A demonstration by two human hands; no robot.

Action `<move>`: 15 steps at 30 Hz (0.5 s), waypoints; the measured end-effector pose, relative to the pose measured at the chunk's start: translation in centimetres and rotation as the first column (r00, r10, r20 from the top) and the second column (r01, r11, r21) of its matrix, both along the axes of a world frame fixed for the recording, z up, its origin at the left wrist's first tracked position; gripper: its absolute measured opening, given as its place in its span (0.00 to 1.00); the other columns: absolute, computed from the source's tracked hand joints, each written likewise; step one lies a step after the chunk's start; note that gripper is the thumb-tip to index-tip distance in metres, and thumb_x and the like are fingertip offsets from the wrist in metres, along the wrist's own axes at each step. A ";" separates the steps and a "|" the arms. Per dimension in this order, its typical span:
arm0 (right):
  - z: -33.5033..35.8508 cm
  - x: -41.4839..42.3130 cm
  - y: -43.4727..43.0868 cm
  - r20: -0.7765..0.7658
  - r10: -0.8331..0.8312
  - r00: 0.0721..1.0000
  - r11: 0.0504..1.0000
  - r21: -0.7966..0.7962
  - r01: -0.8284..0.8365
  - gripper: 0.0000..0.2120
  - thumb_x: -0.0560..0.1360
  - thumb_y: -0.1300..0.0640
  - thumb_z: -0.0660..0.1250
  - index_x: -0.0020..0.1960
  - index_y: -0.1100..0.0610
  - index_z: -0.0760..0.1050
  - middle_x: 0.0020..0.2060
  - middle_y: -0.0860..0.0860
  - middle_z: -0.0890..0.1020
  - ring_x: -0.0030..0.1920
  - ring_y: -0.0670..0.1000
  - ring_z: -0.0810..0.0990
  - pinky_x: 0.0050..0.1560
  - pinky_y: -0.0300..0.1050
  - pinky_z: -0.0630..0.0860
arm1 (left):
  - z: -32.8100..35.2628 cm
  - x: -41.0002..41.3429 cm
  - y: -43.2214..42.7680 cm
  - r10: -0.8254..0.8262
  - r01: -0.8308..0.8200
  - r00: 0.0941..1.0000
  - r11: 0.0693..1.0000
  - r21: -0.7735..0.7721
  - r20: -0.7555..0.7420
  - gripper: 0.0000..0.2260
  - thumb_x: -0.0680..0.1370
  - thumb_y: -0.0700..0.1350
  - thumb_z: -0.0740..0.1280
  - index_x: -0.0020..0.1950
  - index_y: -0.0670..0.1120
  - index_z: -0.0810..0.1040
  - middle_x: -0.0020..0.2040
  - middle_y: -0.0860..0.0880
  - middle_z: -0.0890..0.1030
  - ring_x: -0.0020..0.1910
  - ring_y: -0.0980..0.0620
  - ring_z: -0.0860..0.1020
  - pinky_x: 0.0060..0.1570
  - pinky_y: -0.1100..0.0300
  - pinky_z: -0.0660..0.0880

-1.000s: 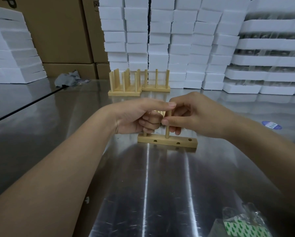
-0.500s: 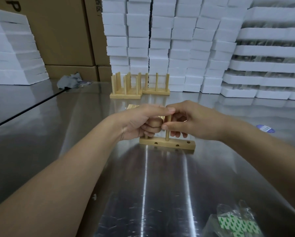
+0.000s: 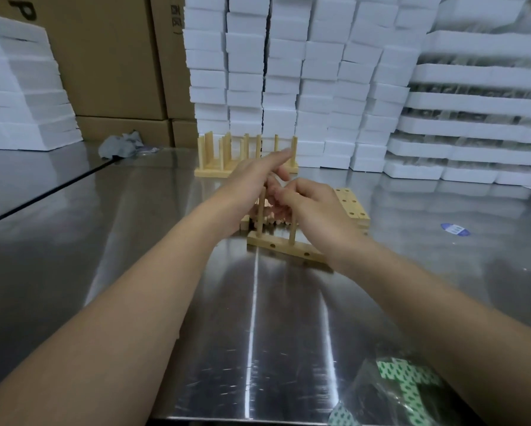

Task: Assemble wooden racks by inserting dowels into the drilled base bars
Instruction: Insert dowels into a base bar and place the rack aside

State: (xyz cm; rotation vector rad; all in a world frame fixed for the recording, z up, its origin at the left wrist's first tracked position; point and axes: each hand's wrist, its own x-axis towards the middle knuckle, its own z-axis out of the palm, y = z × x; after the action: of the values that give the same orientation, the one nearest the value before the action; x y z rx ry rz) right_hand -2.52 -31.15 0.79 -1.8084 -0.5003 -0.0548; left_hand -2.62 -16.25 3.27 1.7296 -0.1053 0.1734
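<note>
A drilled wooden base bar (image 3: 284, 248) lies on the steel table with two dowels standing in it, the left dowel (image 3: 260, 212) and the right dowel (image 3: 293, 230). Just behind the bar my left hand (image 3: 248, 179) holds a bundle of loose dowels (image 3: 270, 221); its index finger points straight out. My right hand (image 3: 314, 210) has let go of the right dowel, and its curled fingertips meet the left hand's fingers at the bundle. Whether they pinch a dowel is hidden.
A stack of drilled bars (image 3: 351, 207) lies to the right of my hands. Two finished racks (image 3: 218, 158) stand at the table's back, before white foam blocks (image 3: 288, 87) and cardboard boxes (image 3: 113, 63). A plastic bag of green-dotted pads (image 3: 396, 392) lies near the front edge.
My right hand released the second dowel, which now stands in the bar, and moved back to the left hand's bundle. My left hand lifted and its index finger straightened.
</note>
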 end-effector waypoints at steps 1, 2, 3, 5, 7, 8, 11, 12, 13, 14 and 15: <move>0.0 -0.2 0.7 -0.058 0.009 0.998 0.996 0.085 -0.004 0.15 0.83 0.49 0.67 0.48 0.61 0.81 0.35 0.49 0.85 0.37 0.48 0.84 0.46 0.45 0.81 | 0.1 0.0 0.0 0.041 -0.041 0.999 0.999 -0.008 0.023 0.19 0.83 0.63 0.66 0.47 0.48 0.80 0.36 0.49 0.78 0.33 0.53 0.79 0.40 0.56 0.79; 0.0 -0.4 1.4 -0.115 0.021 0.993 0.987 0.158 -0.002 0.13 0.84 0.51 0.66 0.47 0.59 0.80 0.30 0.47 0.81 0.32 0.45 0.80 0.38 0.41 0.79 | 0.2 0.1 0.0 0.079 -0.079 0.996 0.997 -0.022 0.043 0.19 0.83 0.62 0.65 0.47 0.48 0.80 0.38 0.49 0.78 0.36 0.54 0.79 0.43 0.56 0.78; -0.1 -0.5 1.9 -0.147 0.019 0.989 0.979 0.202 0.011 0.11 0.83 0.53 0.66 0.44 0.56 0.79 0.27 0.45 0.76 0.29 0.43 0.75 0.34 0.40 0.75 | 0.3 0.1 -0.1 0.112 -0.110 0.992 0.993 -0.035 0.060 0.19 0.83 0.62 0.65 0.47 0.47 0.81 0.40 0.49 0.79 0.38 0.54 0.78 0.46 0.56 0.76; -0.7 -0.4 2.6 -0.152 -0.021 0.988 0.980 0.194 0.051 0.13 0.81 0.56 0.67 0.38 0.51 0.71 0.26 0.42 0.69 0.26 0.42 0.68 0.33 0.39 0.69 | 0.4 0.1 -0.2 0.159 -0.154 0.982 0.987 -0.055 0.104 0.19 0.84 0.60 0.64 0.48 0.46 0.81 0.44 0.49 0.80 0.44 0.52 0.78 0.49 0.55 0.73; -1.1 -0.7 3.0 -0.132 -0.046 0.990 0.980 0.185 0.070 0.17 0.78 0.60 0.68 0.36 0.50 0.65 0.25 0.42 0.66 0.25 0.43 0.65 0.28 0.35 0.66 | 0.5 0.0 -0.5 0.183 -0.175 0.968 0.983 -0.059 0.174 0.17 0.86 0.57 0.64 0.47 0.47 0.81 0.45 0.50 0.81 0.45 0.54 0.79 0.47 0.59 0.72; -1.4 -0.5 3.0 -0.121 -0.047 0.992 0.977 0.203 0.071 0.19 0.77 0.62 0.69 0.35 0.50 0.63 0.24 0.42 0.65 0.24 0.43 0.63 0.26 0.33 0.65 | 0.6 -0.2 -0.6 0.189 -0.183 0.957 0.982 -0.048 0.222 0.16 0.86 0.56 0.64 0.46 0.47 0.80 0.45 0.51 0.81 0.44 0.56 0.79 0.46 0.62 0.72; -1.3 -1.1 3.3 -0.123 -0.043 0.992 0.966 0.250 0.073 0.22 0.74 0.67 0.69 0.33 0.51 0.59 0.25 0.45 0.61 0.25 0.44 0.59 0.25 0.35 0.60 | 1.4 -0.9 -1.4 0.191 -0.206 0.909 0.979 0.000 0.371 0.15 0.86 0.50 0.66 0.42 0.47 0.79 0.41 0.52 0.80 0.40 0.60 0.77 0.41 0.72 0.71; -1.4 -1.1 3.4 -0.113 -0.043 0.993 0.961 0.268 0.073 0.19 0.73 0.66 0.69 0.34 0.53 0.62 0.26 0.47 0.61 0.26 0.45 0.59 0.27 0.37 0.59 | 1.8 -1.1 -1.9 0.183 -0.200 0.899 0.980 0.001 0.399 0.15 0.86 0.49 0.66 0.41 0.46 0.79 0.40 0.52 0.80 0.40 0.61 0.77 0.41 0.72 0.71; -1.1 -1.5 3.6 -0.114 -0.055 0.992 0.957 0.276 0.085 0.12 0.70 0.64 0.68 0.35 0.56 0.66 0.27 0.50 0.63 0.26 0.45 0.59 0.28 0.39 0.58 | 2.4 -1.0 -2.6 0.167 -0.194 0.890 0.981 0.021 0.424 0.15 0.86 0.48 0.66 0.40 0.46 0.79 0.38 0.53 0.80 0.39 0.61 0.78 0.41 0.70 0.72; -1.0 -1.7 3.8 -0.120 -0.083 0.989 0.958 0.262 0.112 0.06 0.67 0.61 0.66 0.35 0.59 0.68 0.28 0.53 0.65 0.26 0.46 0.60 0.29 0.40 0.58 | 3.1 -0.7 -3.6 0.140 -0.192 0.883 0.979 0.074 0.447 0.15 0.86 0.47 0.66 0.40 0.46 0.79 0.37 0.55 0.81 0.38 0.61 0.78 0.42 0.67 0.74; -0.9 -1.9 4.0 -0.125 -0.097 0.987 0.962 0.244 0.125 0.05 0.66 0.60 0.63 0.34 0.61 0.68 0.27 0.53 0.67 0.26 0.46 0.61 0.29 0.40 0.59 | 3.8 -0.1 -4.6 0.100 -0.193 0.883 0.968 0.160 0.459 0.15 0.85 0.47 0.66 0.40 0.46 0.80 0.35 0.57 0.81 0.37 0.61 0.79 0.43 0.63 0.76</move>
State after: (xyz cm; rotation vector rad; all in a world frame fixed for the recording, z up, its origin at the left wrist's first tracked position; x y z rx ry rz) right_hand -4.42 -27.13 -0.12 -1.5790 -0.2966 -0.0900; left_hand -2.76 -20.87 7.07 1.8726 -0.3412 0.6989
